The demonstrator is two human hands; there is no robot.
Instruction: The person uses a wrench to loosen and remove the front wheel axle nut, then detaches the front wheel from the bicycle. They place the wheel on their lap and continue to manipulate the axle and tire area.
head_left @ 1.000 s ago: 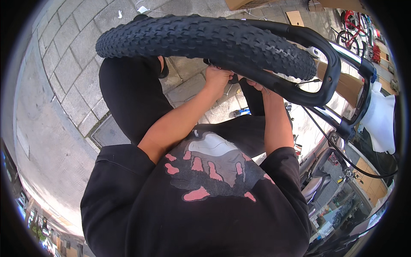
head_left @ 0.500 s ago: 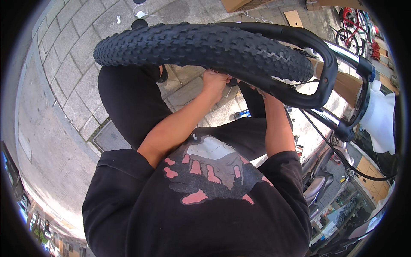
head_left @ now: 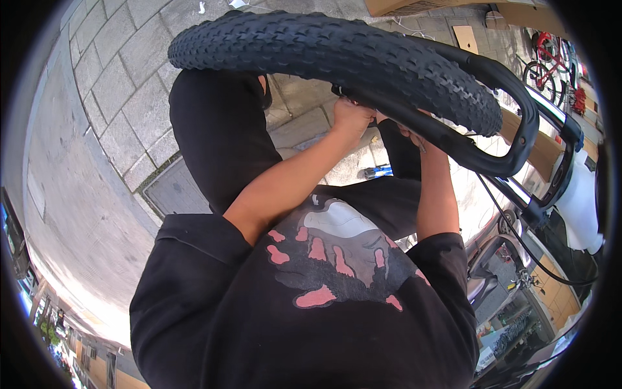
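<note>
A bicycle wheel with a black knobby tyre (head_left: pixel 311 48) stretches across the top, set between the legs of a black suspension fork (head_left: pixel 453 146). Under the near fork leg, close to its lower end, my left hand (head_left: pixel 353 118) is closed, its fingertips hidden by the leg. Just right of it, my right hand (head_left: pixel 414 134) has curled fingers, partly covered by the same leg. A small metallic bit shows below those fingers, too small to name. What either hand grips is hidden.
A blue-handled tool (head_left: pixel 379 171) lies on the paving between my legs. White wrapping (head_left: pixel 580 207) covers a part by the fork crown, and a black cable (head_left: pixel 512 227) loops down. Cardboard boxes (head_left: pixel 414 6) and a red bicycle (head_left: pixel 547 61) are farther off.
The wheel, fork and both hands sit farther right in view; the wheel's left end is higher. Both hands remain closed by the fork leg, with a little more of the right fingers showing.
</note>
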